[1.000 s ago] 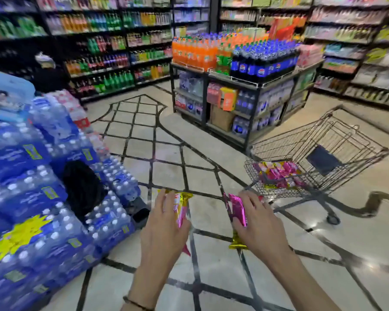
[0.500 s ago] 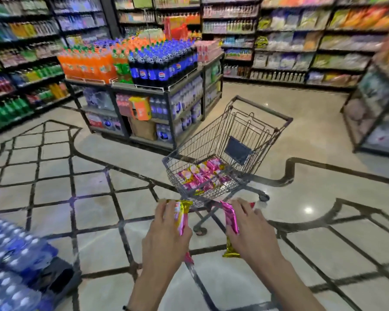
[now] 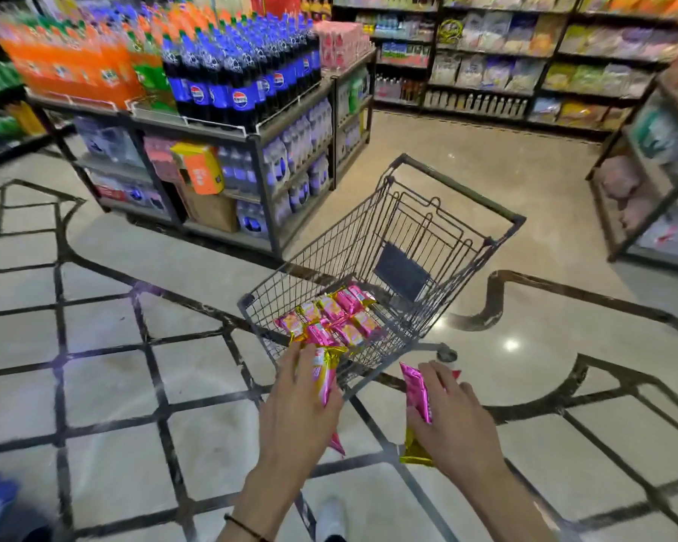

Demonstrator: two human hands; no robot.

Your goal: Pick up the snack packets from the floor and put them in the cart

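Nearest to me, my left hand [image 3: 294,408] pinches a pink and gold foil snack packet [image 3: 323,375] between thumb and fingers. My right hand [image 3: 453,420] pinches a second pink foil packet with a gold end [image 3: 417,397] in the same way. Both packets have the long axis pointing away from me, toward the cart.

Under the hands is the pale polished floor with dark lines [image 3: 114,365]; I see no other packet lying on it in this view.

Directly ahead stands the dark wire shopping cart [image 3: 455,189], its narrow end toward me and its length running away to the right. The left hand is the nearer one: its fingertips are just at the near wall, below the heap of pink packets [image 3: 329,314] on the basket bottom. The right hand is before the near end, by its right corner, outside the basket.

I judge the left packet needs only a short lift forward, while the right one must go up and leftward over the wall.
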